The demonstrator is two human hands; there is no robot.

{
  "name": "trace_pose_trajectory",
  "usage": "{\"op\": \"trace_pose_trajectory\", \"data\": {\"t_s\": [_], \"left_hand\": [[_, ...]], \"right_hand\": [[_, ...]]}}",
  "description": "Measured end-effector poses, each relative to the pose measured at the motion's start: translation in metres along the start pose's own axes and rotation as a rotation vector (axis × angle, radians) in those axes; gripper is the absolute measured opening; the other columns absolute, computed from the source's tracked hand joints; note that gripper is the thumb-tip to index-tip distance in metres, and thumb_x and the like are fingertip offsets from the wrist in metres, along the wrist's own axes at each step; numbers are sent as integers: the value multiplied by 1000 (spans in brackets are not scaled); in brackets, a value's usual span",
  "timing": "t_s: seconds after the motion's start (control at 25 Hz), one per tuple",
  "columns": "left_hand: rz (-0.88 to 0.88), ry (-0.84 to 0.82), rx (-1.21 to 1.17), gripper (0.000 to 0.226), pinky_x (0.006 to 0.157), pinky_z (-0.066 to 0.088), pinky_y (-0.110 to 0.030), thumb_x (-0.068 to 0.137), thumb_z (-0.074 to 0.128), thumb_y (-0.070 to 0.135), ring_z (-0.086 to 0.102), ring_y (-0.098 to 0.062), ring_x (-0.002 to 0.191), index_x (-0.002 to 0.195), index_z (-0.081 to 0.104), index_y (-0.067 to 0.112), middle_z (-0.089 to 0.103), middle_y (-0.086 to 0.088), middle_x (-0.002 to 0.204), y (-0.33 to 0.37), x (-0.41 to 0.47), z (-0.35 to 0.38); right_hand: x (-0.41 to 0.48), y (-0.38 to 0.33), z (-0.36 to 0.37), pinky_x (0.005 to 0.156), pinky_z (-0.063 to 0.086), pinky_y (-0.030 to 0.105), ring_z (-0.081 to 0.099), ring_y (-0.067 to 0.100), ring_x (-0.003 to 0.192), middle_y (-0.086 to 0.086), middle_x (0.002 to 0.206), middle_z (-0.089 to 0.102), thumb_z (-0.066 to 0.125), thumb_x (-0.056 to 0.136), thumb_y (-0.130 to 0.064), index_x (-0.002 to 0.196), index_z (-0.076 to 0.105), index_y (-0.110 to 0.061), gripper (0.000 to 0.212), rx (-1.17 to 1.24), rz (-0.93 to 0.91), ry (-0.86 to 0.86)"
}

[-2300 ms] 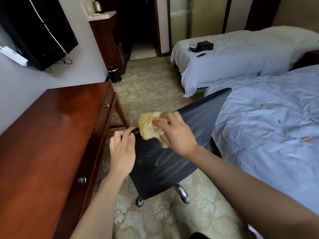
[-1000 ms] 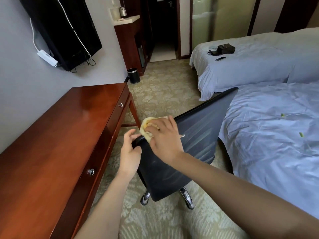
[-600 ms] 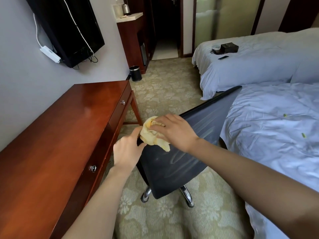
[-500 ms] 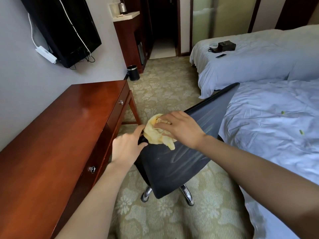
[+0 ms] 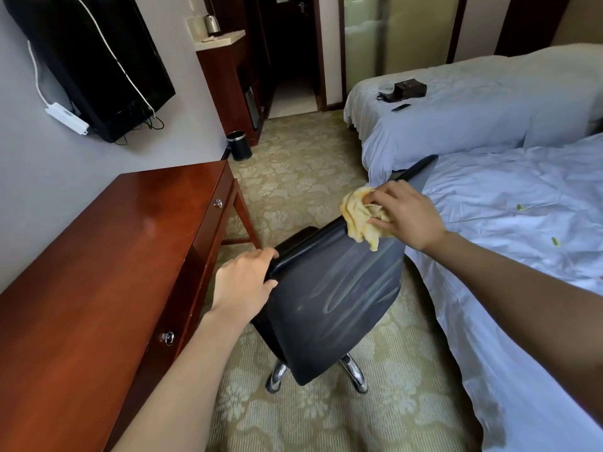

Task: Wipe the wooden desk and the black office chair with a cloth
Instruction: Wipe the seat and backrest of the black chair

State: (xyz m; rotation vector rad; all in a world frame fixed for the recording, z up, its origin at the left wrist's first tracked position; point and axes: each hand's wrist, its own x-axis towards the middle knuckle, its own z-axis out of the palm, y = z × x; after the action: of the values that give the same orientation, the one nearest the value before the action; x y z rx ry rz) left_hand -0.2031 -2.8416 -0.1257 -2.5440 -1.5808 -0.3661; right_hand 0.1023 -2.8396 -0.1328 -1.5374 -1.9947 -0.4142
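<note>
Bracing the black office chair at centre frame, left hand grips its corner; right hand, clutching the cloth, should overlap strokes

The chair back hides its seat; the desk runs off the left edge.

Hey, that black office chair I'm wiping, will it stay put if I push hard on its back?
Probably not by itself: the black office chair stands on chrome legs that look castored, so it would likely roll or swivel. The left hand gripping its top edge seems to steady it. The patterned carpet may slow rolling somewhat.
</note>
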Motion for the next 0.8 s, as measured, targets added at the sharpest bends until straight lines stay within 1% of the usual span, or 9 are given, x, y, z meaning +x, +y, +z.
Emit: {"op": "trace_pose_trajectory", "data": {"t_s": [0.08,0.16,0.28,0.36,0.4,0.48,0.6,0.72,0.8], "left_hand": [[31,-50,39,63,96,41,-31,84,67,28,49,-15,118,139,36,28,54,6,126,4,4,-2],[66,-92,-25,75,106,35,-35,84,65,26,38,-18,127,146,24,29,42,4,137,13,13,-4],[76,-186,-324,66,111,25,-36,94,52,36,24,-15,139,149,18,29,27,7,152,39,33,-3],[23,-273,-469,56,113,20,-36,99,38,41,20,-14,142,150,18,29,23,7,155,54,44,4],[-1,-298,-466,53,114,20,-37,101,31,43,21,-14,142,150,18,29,24,7,155,60,47,9],[-15,-272,-336,49,111,24,-38,102,23,42,27,-15,140,150,19,29,30,8,153,63,47,15],[-3,-155,-258,46,108,28,-35,102,22,36,35,-14,135,148,24,31,40,10,147,61,42,21],[-21,-103,-276,45,109,30,-37,102,24,36,39,-14,133,146,30,31,46,11,142,61,41,23],[-35,-76,-251,46,108,30,-36,101,25,40,41,-15,131,144,35,31,49,11,140,61,40,23]], "right_hand": [[-8,12,0,64,49,38,55,32,94,10,101,57,74,77,-18,104,62,-12,30,50,179,58],[-16,25,4,71,43,37,52,33,97,12,104,54,68,77,-13,106,58,-11,31,101,474,180],[-24,47,9,80,40,37,51,35,100,19,113,51,59,79,-12,107,52,-9,29,246,1081,381],[-29,57,16,92,38,38,51,36,107,23,118,53,58,85,-17,113,51,-7,30,382,1356,359],[-29,58,22,94,37,36,52,36,110,23,118,56,57,87,-16,115,52,-5,31,454,1403,323],[-21,43,34,94,38,33,55,33,110,19,115,60,54,89,-12,116,54,-5,28,619,1384,312],[-1,0,49,90,46,37,59,31,101,14,107,63,53,88,-9,107,56,-8,20,856,1322,412],[0,-53,61,78,42,29,56,26,91,14,103,60,55,84,-9,97,55,-10,13,866,1321,451],[-16,-92,68,74,35,19,51,17,86,6,100,55,59,80,-6,96,56,-10,17,885,1192,395]]}}
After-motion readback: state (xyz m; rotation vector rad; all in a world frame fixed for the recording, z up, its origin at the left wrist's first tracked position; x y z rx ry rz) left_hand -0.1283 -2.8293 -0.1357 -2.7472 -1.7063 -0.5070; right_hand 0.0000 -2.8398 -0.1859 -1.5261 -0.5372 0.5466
